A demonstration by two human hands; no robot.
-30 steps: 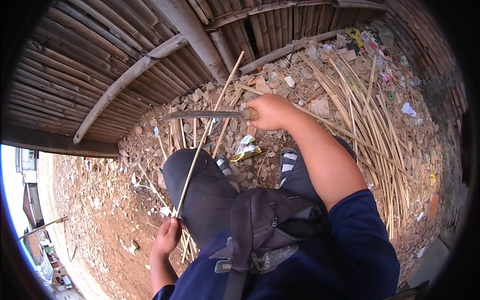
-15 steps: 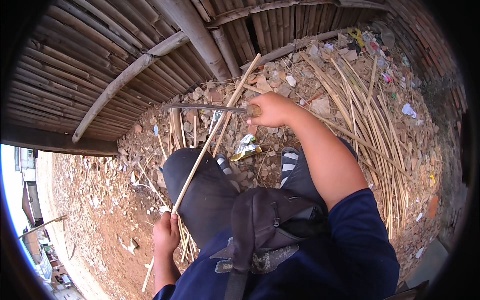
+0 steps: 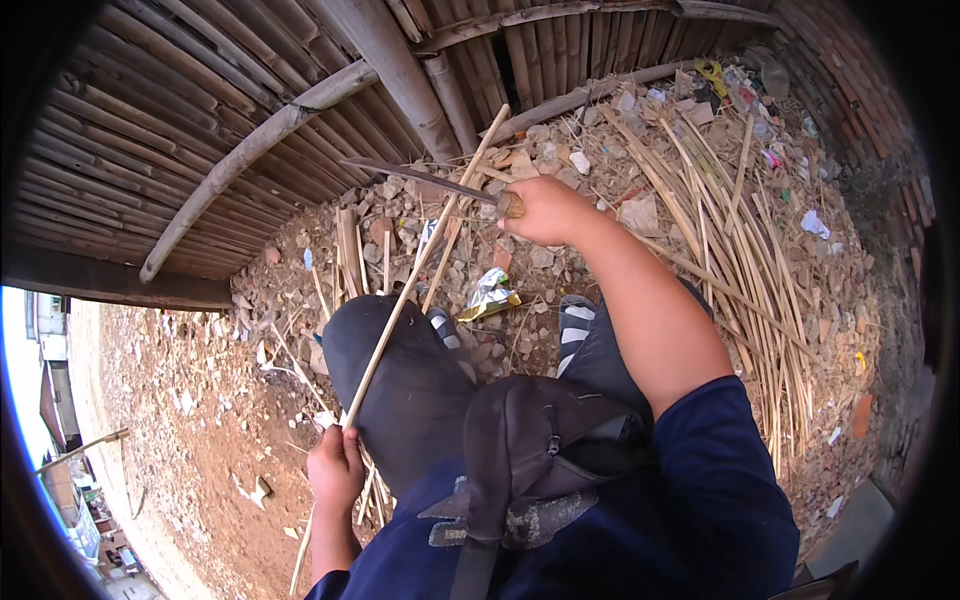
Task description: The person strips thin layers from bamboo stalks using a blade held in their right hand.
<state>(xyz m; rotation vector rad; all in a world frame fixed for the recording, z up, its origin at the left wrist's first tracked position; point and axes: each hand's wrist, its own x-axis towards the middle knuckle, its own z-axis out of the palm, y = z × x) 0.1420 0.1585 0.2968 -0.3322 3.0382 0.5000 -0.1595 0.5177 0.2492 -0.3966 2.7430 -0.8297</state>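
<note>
My left hand (image 3: 336, 468) grips the near end of a long pale bamboo stick (image 3: 425, 262) that runs up and to the right across my raised left knee (image 3: 385, 345). A long dark knife (image 3: 420, 178) is gripped by its handle in my right hand (image 3: 545, 212), the blade pointing left. The blade crosses the stick near the stick's far end and seems to touch it. Both feet in striped shoes (image 3: 575, 318) rest on rubble. A dark bag (image 3: 535, 450) hangs on my chest.
A bamboo-slat wall (image 3: 200, 130) with thick poles (image 3: 380, 55) stands ahead. A heap of loose bamboo strips (image 3: 740, 220) lies at the right among stones, brick pieces and litter. A shiny wrapper (image 3: 490, 295) lies between my feet. Bare earth (image 3: 190, 420) spreads at the left.
My right hand has lifted the knife slightly, and the blade now tilts up to the left across the stick. My left hand has slid a little lower along the stick.
</note>
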